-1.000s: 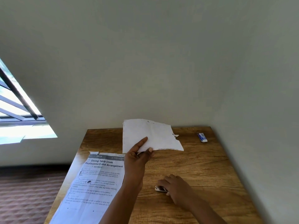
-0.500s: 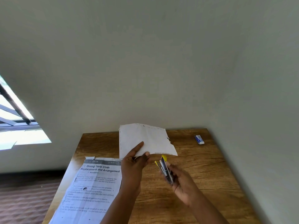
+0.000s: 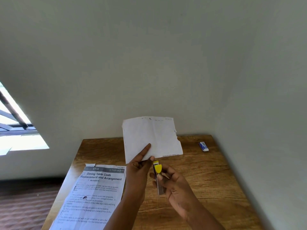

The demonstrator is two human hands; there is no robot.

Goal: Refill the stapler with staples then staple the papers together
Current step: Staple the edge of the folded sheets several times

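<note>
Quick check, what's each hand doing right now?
Left hand: pinching the blank paper, lifted off the table.
Right hand: gripping the stapler.

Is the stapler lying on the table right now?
No, the right hand grips the stapler up off the wooden table, just below the sheet held by the left hand.

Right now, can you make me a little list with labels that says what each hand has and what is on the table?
left hand: pinches the white paper by its near edge, lifted off the table
right hand: holds the stapler, yellow tip toward the paper
stapler and paper: close, not yet clamped on the paper
printed sheet: lies flat on the table's left side
small blue and white box: far right of the table
table: brown wood
</note>
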